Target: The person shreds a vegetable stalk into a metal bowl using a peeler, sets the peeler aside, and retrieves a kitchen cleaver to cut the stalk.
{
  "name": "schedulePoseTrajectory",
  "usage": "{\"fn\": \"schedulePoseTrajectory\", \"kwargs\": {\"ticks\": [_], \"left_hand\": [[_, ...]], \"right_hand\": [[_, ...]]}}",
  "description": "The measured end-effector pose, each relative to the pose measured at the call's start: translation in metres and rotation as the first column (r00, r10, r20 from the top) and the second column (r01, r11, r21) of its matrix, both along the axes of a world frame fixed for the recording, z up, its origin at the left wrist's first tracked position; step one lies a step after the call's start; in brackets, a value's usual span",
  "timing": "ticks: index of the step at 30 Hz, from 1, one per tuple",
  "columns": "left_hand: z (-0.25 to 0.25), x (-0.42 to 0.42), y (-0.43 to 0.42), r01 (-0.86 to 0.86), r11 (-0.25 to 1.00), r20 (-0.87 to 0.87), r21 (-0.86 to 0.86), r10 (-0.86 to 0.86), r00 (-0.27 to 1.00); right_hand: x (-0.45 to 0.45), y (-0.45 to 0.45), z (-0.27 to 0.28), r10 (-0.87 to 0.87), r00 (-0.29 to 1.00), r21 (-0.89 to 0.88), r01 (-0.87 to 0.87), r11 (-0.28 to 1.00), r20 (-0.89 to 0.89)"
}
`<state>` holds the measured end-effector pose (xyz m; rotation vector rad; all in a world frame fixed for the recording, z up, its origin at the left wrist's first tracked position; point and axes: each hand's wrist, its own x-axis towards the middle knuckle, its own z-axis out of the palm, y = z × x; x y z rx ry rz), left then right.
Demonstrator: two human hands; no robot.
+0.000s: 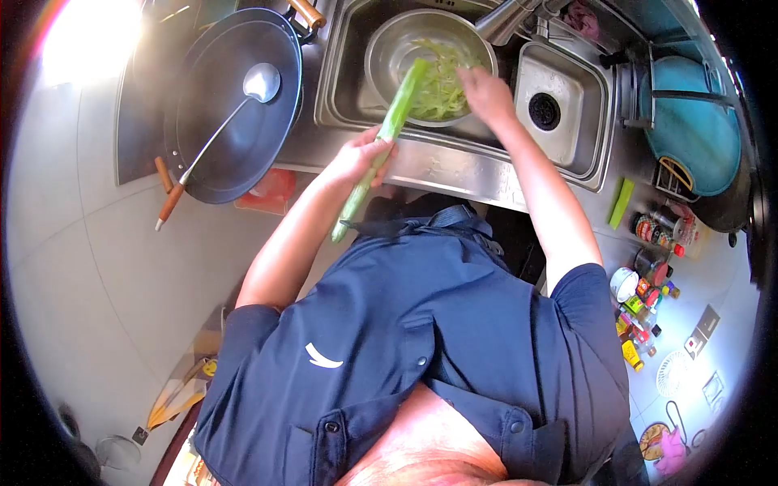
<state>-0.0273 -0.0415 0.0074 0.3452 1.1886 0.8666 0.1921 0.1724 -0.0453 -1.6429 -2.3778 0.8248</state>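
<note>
My left hand (365, 158) is wrapped round a long green celtuce stem (403, 101), which slants over the sink's front edge. Its upper end is bright green and reaches over a metal bowl (381, 69); the lower end, paler and mottled, hangs near my shirt. Thin green peelings (442, 89) lie in the bowl. My right hand (489, 95) is at the bowl's right rim with its fingers closed together. Whatever those fingers hold is too small or hidden to name.
A wok (219, 121) with a ladle (261, 83) in it stands to the left. The double sink's smaller basin (559, 73) is at right, below the faucet (502, 23). Right of it lie a green piece (621, 202), several bottles (648, 231) and a blue board (693, 130).
</note>
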Motion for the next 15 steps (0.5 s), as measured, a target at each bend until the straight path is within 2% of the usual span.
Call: {"fn": "schedulePoseTrajectory", "kwargs": {"ticks": [1,2,4,6,7,10,12,14,15], "left_hand": [[0.0,0.0,0.003,-0.073,0.997,0.088,-0.027,0.075,0.993],[0.0,0.0,0.005,-0.076,0.997,0.089,-0.025,0.078,0.993],[0.002,-0.001,0.011,-0.139,0.99,0.239,-0.024,0.141,0.961],[-0.004,-0.004,0.014,-0.147,0.989,0.29,-0.016,0.146,0.946],[-0.005,-0.004,0.015,-0.152,0.988,0.34,-0.008,0.146,0.929],[-0.003,-0.002,0.015,-0.128,0.992,0.308,-0.008,0.124,0.943],[0.008,-0.001,0.013,-0.091,0.996,0.279,0.013,0.083,0.957],[0.013,0.001,0.006,-0.052,0.998,0.248,0.024,0.045,0.968],[0.013,0.001,0.002,-0.044,0.999,0.25,0.011,0.039,0.967]], "right_hand": [[-0.005,-0.015,0.013,0.063,0.997,-0.148,-0.067,0.987,-0.035],[-0.011,-0.031,0.023,0.117,0.99,-0.29,-0.135,0.947,-0.079],[-0.017,-0.067,0.017,0.179,0.923,-0.133,-0.236,0.963,-0.341],[-0.021,-0.085,0.009,0.3,0.878,-0.097,-0.359,0.928,-0.374],[-0.023,-0.095,0.023,0.3,0.854,-0.132,-0.386,0.913,-0.425],[-0.024,-0.103,0.022,0.339,0.825,-0.065,-0.41,0.91,-0.451],[-0.021,-0.092,0.02,0.325,0.861,-0.104,-0.392,0.914,-0.392],[-0.017,-0.057,0.0,0.18,0.967,-0.189,-0.213,0.958,-0.178],[-0.008,-0.032,-0.025,0.099,0.98,-0.15,-0.126,0.981,-0.175]]}}
